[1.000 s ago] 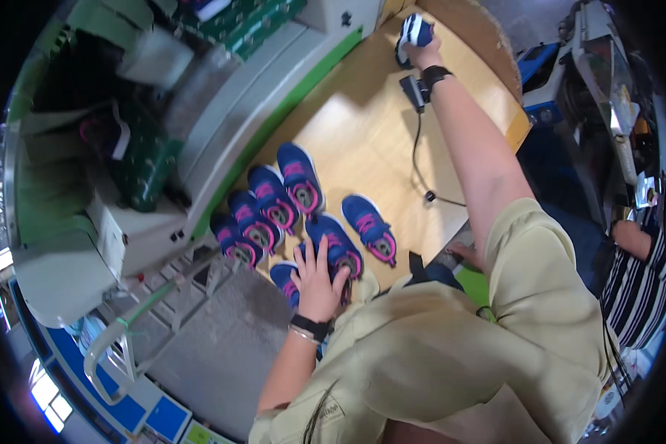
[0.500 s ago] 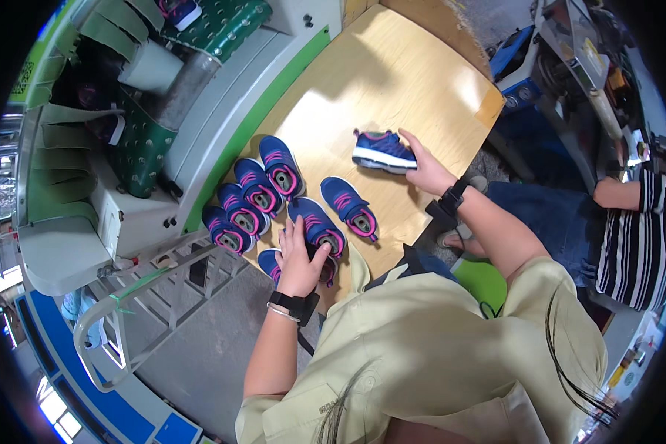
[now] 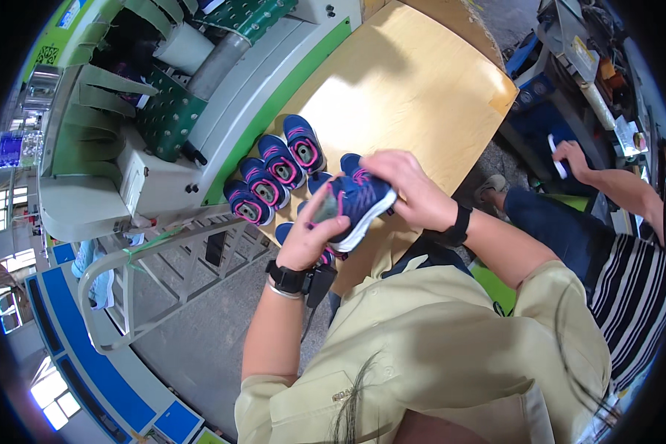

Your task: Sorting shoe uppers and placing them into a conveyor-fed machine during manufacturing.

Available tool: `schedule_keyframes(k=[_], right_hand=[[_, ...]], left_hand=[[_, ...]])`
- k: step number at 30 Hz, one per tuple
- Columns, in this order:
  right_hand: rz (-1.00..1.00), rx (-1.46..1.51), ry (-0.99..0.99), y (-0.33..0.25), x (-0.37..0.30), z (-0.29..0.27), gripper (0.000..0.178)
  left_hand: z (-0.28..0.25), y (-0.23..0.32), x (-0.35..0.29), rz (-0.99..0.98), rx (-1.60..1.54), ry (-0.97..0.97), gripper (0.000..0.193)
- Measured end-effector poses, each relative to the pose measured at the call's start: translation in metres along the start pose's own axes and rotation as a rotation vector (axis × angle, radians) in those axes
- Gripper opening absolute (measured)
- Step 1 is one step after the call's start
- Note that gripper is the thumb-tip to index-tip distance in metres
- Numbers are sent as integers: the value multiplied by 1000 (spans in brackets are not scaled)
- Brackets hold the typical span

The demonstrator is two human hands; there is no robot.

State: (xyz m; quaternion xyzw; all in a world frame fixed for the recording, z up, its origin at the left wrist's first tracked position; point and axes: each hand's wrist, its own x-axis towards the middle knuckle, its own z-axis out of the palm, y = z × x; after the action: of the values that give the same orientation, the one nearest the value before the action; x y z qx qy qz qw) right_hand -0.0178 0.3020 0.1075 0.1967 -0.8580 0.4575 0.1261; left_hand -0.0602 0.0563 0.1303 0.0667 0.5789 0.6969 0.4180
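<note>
A navy sneaker (image 3: 362, 203) with pink laces and a white sole is between my two hands, tilted above the near edge of the wooden table. My left hand (image 3: 309, 238) grips its heel end around the opening. At the toe end, my right hand (image 3: 416, 194) is closed on the sneaker from above. Several matching sneakers (image 3: 280, 163) stand in a slanting row on the left side of the table, insoles showing. Other matching sneakers lie beneath the held one and are partly hidden by it and my hands.
Along the table's (image 3: 414, 66) left side runs a machine with a green edge (image 3: 314, 70) and a dotted green conveyor belt (image 3: 166, 111). A metal rail frame (image 3: 163, 274) stands at lower left. On the right, a co-worker in a striped top (image 3: 636, 288) holds a white flat piece (image 3: 557, 157).
My right hand has brought the sneaker from the middle of the table back toward me. My left hand has left the standing sneakers and now grips this one too. The view has shifted slightly.
</note>
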Motion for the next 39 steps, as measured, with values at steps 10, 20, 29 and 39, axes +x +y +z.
schedule_keyframes(k=[10,20,29,39], right_hand=[[477,48,-75,47,-56,82,82],[332,324,207,6,95,-8,77],[69,-301,522,79,353,74,71],[684,0,134,219,138,5,52]], left_hand=[[-82,122,26,844,285,1022,66],[-219,168,83,762,581,1234,57],[-116,59,23,540,974,1110,73],[-77,-37,-83,133,964,950,46]])
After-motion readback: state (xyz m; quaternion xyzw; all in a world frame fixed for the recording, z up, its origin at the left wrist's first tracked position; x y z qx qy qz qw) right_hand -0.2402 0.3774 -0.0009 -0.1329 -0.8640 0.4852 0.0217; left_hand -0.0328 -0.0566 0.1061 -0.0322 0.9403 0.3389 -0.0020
